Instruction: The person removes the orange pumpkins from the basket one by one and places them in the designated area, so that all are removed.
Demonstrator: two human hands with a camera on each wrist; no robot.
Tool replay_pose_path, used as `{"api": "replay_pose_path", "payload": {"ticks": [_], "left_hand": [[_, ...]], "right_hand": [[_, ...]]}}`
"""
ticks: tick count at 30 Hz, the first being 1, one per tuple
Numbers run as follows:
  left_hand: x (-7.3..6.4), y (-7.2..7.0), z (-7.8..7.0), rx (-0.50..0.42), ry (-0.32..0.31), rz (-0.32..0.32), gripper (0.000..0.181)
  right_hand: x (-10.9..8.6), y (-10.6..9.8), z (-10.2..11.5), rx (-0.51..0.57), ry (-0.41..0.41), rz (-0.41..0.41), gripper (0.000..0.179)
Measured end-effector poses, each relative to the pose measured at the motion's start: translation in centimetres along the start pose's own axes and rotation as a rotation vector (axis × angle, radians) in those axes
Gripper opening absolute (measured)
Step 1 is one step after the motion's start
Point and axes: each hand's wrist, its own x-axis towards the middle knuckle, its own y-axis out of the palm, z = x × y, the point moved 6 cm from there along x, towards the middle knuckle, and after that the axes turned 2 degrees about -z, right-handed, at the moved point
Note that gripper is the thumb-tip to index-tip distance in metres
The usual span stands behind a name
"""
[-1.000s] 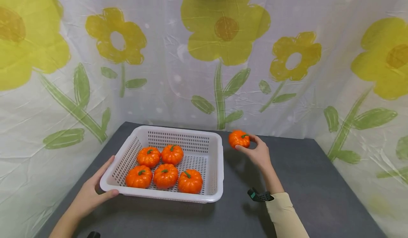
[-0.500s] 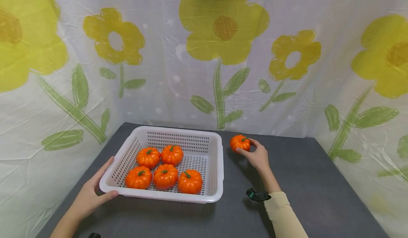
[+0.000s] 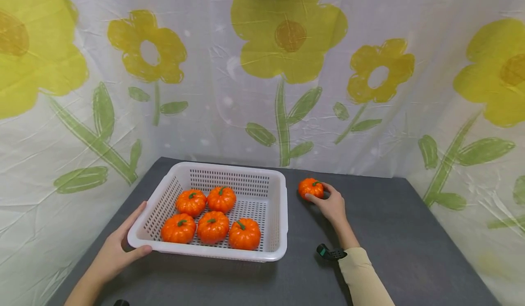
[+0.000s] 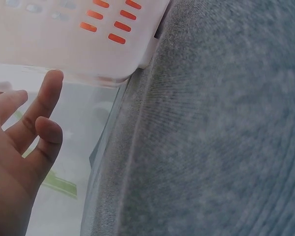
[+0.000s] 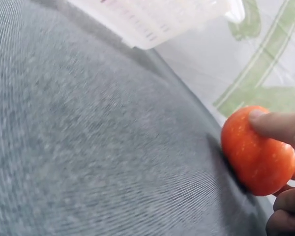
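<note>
In the head view, a white plastic basket (image 3: 282, 215) with slotted walls stands on the dark table. Several small orange toy pumpkins (image 3: 212, 227) with green stems lie in it. My left hand (image 3: 116, 251) holds the basket's near left corner, thumb along the front rim and fingers along the left side; the left wrist view shows lower fingers (image 4: 50, 93) extended beside its wall. To the right of the basket, my right hand (image 3: 333, 204) grips another toy pumpkin (image 3: 310, 188) between thumb and fingers. In the right wrist view this pumpkin (image 5: 255, 152) is low at the table surface, its underside in shadow.
The dark grey table (image 3: 381, 233) extends right and forward of the basket. A white cloth (image 3: 213, 128) printed with yellow flowers hangs behind and along both sides. A dark strap (image 3: 331, 252) sits at my right wrist.
My right hand has lowered the toy pumpkin towards the table and brought it slightly nearer and to the right. The left hand and basket have stayed in place.
</note>
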Motion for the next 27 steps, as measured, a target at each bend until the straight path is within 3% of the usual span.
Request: {"api": "replay_pose_path", "payload": {"ticks": [8, 19, 27], "left_hand": [[0.21, 0.01, 0.06, 0.020, -0.037, 0.006, 0.105], [0.17, -0.02, -0.12, 0.003, -0.006, 0.001, 0.106], [0.04, -0.10, 0.03, 0.007, -0.021, 0.003, 0.105]], "right_hand": [[0.07, 0.27, -0.44, -0.002, -0.030, -0.029, 0.085], [-0.35, 0.60, -0.54, 0.027, -0.048, -0.047, 0.086], [-0.27, 0.86, -0.48, 0.017, -0.044, -0.040, 0.087]]}}
